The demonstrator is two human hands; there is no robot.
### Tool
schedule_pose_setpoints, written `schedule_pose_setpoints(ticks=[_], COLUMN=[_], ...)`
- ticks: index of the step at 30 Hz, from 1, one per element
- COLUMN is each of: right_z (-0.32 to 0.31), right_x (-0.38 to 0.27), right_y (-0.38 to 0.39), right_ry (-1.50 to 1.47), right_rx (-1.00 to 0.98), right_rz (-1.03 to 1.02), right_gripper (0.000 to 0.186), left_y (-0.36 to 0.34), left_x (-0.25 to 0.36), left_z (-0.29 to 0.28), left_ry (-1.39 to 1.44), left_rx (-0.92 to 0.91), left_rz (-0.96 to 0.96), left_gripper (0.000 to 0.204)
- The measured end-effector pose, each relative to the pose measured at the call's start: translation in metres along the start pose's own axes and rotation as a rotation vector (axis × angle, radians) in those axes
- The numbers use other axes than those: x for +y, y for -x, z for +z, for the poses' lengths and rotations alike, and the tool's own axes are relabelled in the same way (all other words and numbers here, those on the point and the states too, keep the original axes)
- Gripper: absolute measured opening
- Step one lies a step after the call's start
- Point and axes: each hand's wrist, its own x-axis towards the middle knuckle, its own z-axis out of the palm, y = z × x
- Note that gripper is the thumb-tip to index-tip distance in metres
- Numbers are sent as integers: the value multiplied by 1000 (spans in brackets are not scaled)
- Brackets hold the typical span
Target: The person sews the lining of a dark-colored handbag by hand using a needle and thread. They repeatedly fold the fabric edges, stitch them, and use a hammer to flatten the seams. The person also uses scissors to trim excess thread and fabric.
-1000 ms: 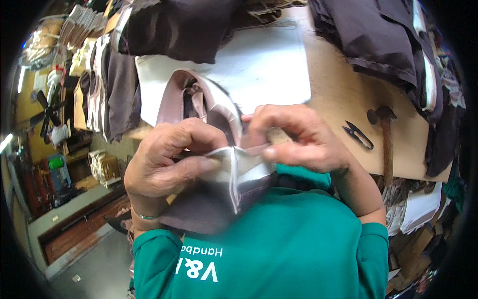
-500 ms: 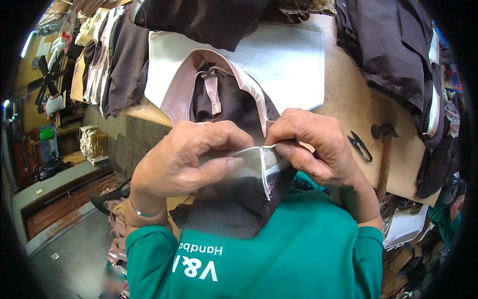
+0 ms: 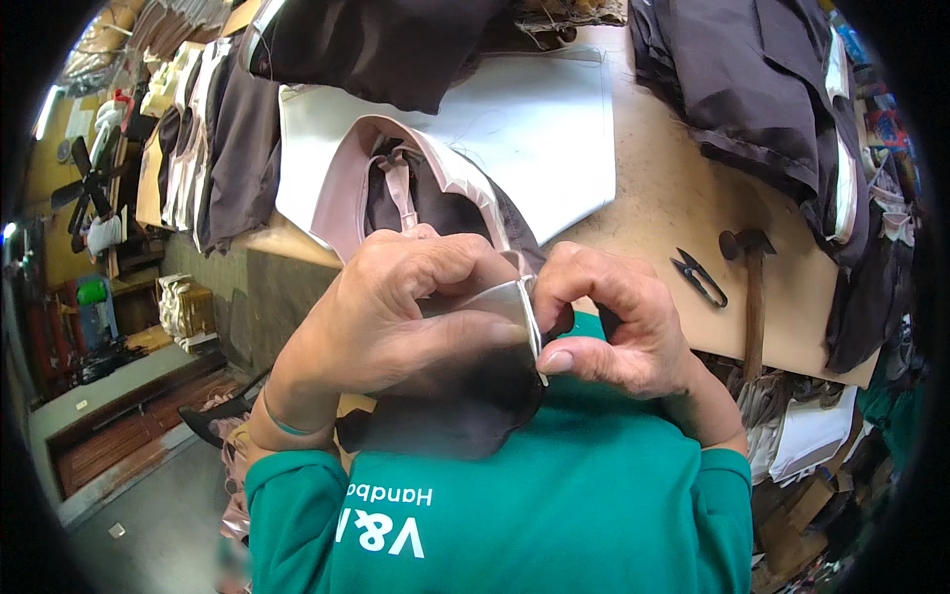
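An unfinished bag (image 3: 341, 193) with a pink band and dark brown lining (image 3: 450, 396) lies between my hands, its near part against my green shirt. My left hand (image 3: 386, 317) is closed on the bag, thumb toward me along the pale side of a raised seam. This white-edged seam (image 3: 530, 322) stands up in the middle. My right hand (image 3: 623, 327) is curled at the seam's right side, forefinger near its upper part and thumb tip near its lower end. A narrow pink strap (image 3: 400, 188) shows inside the bag's opening.
A white panel (image 3: 554, 129) lies on the tan tabletop (image 3: 643, 233) beyond the bag. To the right are black thread snips (image 3: 701, 279) and a wooden-handled hammer (image 3: 754, 307). Dark fabric pieces (image 3: 737, 89) are piled far right, with more dark cloth (image 3: 361, 49) at the back and left.
My right hand has opened out a little, its thumb moving down along the seam. The seam now stands more edge-on. The table's contents have shifted slightly left in view.
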Motion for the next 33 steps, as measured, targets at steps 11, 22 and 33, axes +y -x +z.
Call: schedule_pose_setpoints(ticks=[11,22,33], right_z=[5,9,7], right_x=[4,4,2], right_y=[2,3,3], right_ry=[-217,-92,28], right_rx=[40,120,122], right_rz=[71,177,145], right_gripper=[14,21,16], left_y=[0,-1,-2], left_x=[-3,-9,-10], left_z=[2,2,4], left_ry=[281,207,38], left_rx=[-6,-63,-40], left_rz=[-112,-94,-26], left_gripper=[18,33,19])
